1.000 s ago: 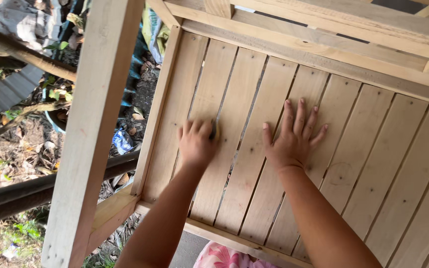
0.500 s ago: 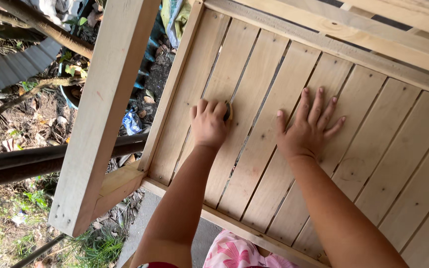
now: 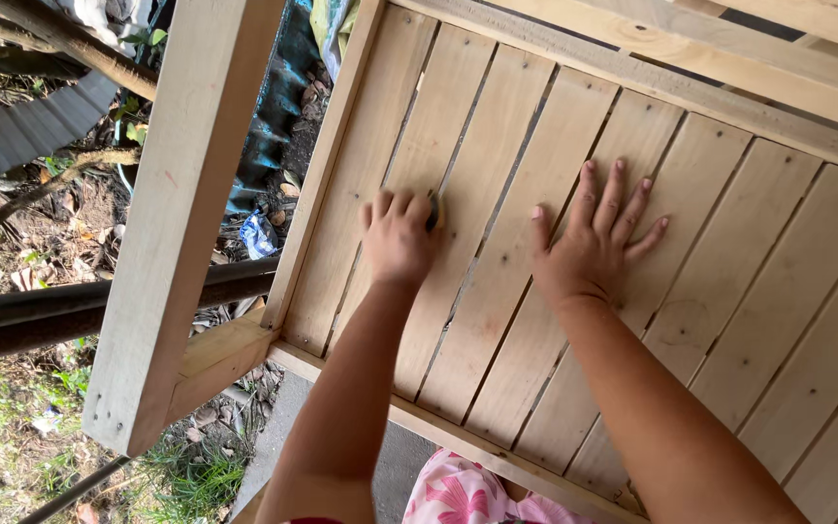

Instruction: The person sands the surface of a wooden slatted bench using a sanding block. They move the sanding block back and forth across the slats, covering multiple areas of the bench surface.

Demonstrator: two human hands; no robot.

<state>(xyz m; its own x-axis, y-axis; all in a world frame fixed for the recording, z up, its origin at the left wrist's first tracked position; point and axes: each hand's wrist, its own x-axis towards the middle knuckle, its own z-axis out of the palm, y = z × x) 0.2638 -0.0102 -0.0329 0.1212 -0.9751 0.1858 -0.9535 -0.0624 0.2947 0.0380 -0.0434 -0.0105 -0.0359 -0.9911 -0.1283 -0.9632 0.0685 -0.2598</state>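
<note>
My left hand (image 3: 398, 236) is curled down on a small dark pad (image 3: 433, 212), likely a scrap of sandpaper, of which only an edge shows at the fingertips; it is pinned against the slatted wooden panel (image 3: 497, 291), on the second and third slats from the left edge. My right hand (image 3: 594, 243) lies flat and spread at about 3 o'clock from the left one, fingers released and grasping nothing, palm bearing on the slats to steady the panel.

I judge the pad thin, light and floppy, with grit that bites the wood but can slide under the skin, so it is best held by pressing from above with the fingertips rather than by pinching an edge. The panel looks stiff and fairly heavy, of pale raw boards with open gaps between them; a fingertip or the pad's edge could catch in a gap, and splinters seem likely. To shift the panel I would take it by the framing rail (image 3: 458, 442) at 6 o'clock or the side rail (image 3: 327, 165) at 9 o'clock.

At 9 o'clock a thick upright post (image 3: 181, 223) stands close to the panel's corner and limits my elbow room there. Beyond it a dark pipe (image 3: 70, 315) runs across, over littered ground (image 3: 21, 427) with grass and corrugated sheet (image 3: 12, 136). Pink flowered cloth (image 3: 458, 495) shows at 6 o'clock.
</note>
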